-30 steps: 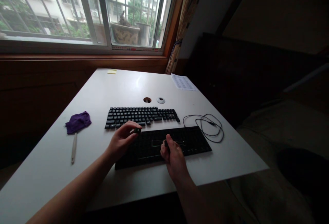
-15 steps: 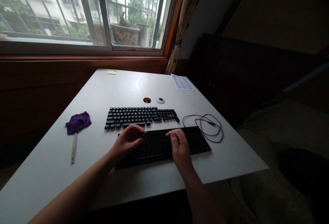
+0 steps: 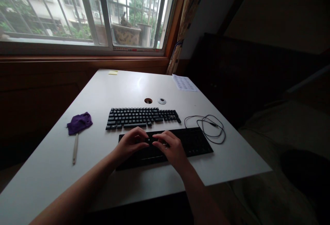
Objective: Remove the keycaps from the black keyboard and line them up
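1. White flat surface (image 3: 129,92), centre of the frame: smooth, laminate-looking, softly glossy toward its far edge.
2. Small black keycaps in rows (image 3: 131,117), centre: plastic, satin finish.
3. Long black rectangular keyboard base (image 3: 193,140), lower centre: plastic-looking, dark.
4. Thin wire tool (image 3: 166,145), lower centre, mostly hidden: shiny, metal-looking.
5. Purple crumpled cloth (image 3: 79,123), left: matt fabric, ragged-edged.
6. Slim off-white stick (image 3: 75,149), left: smooth, plastic-looking.
7. White printed sheet (image 3: 184,83), right of centre: matt paper.
8. Reddish-brown window frame (image 3: 171,29), upper centre: wood, faintly glossy.
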`<state>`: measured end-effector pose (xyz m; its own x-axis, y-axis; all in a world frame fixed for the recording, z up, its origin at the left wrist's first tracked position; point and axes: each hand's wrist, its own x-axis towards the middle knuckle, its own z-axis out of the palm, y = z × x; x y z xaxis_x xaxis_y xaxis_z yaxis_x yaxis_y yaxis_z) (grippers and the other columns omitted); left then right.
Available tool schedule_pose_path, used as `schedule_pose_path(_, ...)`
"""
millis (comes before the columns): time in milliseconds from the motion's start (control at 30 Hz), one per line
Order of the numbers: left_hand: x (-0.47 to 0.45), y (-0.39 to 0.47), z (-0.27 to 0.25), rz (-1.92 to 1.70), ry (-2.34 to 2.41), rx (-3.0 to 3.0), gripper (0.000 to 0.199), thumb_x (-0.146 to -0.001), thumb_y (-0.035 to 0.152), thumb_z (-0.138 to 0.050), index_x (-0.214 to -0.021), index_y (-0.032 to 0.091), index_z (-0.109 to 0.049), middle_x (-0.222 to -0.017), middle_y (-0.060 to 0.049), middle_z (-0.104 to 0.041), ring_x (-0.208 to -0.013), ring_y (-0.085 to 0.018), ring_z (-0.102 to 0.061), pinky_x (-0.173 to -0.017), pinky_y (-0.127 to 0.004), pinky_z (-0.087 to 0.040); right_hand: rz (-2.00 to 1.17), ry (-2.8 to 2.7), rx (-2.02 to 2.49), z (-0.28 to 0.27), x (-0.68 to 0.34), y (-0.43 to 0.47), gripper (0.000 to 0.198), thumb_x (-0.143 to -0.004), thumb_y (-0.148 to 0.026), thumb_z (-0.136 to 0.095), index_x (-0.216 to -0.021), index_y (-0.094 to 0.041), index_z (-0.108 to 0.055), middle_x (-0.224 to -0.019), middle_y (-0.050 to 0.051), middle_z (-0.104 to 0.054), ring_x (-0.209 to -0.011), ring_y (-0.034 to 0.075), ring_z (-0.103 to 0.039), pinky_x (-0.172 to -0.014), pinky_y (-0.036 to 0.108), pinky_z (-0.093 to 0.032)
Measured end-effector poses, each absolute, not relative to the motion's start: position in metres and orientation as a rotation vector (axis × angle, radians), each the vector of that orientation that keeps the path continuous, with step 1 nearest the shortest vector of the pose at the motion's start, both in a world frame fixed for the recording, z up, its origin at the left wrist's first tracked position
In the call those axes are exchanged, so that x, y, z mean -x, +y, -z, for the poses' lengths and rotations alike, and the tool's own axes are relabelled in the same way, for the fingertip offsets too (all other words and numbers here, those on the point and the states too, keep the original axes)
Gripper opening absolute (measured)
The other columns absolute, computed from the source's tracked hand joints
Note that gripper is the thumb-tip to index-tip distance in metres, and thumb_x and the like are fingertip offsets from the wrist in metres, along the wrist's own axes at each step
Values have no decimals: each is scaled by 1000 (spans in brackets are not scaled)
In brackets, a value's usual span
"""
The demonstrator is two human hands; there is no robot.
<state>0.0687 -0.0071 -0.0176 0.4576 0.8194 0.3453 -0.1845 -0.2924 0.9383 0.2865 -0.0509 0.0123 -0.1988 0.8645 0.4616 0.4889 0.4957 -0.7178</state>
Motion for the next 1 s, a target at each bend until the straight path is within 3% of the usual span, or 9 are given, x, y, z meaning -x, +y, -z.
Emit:
schedule_pose_path(467, -69, -8, 19, -1011, 644, -1612, 22, -80, 27, -78, -93, 16, -64, -93, -6, -64, -86, -17, -62, -77, -30, -52, -634, -1977, 1141, -20, -288, -46, 17, -88, -33, -67, -102, -25, -73, -83, 1, -60, -75, 15, -58, -70, 27, -48)
schedule_pose_path(633, -72, -8, 15, -1016, 733, -1569, 27, -82, 33, -76, -99, 17, -62, -95, -4, -63, -86, -17, -61, -79, -29, -51, -501, -2058, 1187, -25, -297, -30, 13, -87, -29, -67, -98, -23, -70, -80, -1, -57, -74, 14, -58, -71, 27, -47)
schedule_pose_path(800, -72, -9, 6, -966, 873, -1692, 21, -90, 37, -64, -88, 17, -61, -81, -1, -59, -76, -14, -55, -68, -24, -45, -256, -2106, 1436, -19, -317, 5, 11, -87, -23, -65, -96, -22, -71, -86, 1, -63, -71, 14, -60, -71, 26, -47)
schedule_pose_path(1000, -73, -11, 1, -884, 875, -1807, 21, -90, 36, -63, -83, 16, -62, -75, 0, -57, -68, -13, -49, -61, -23, -40, -216, -2242, 1611, -8, -320, 32, 8, -85, -25, -69, -92, -25, -73, -94, 1, -69, -78, 15, -65, -74, 26, -48)
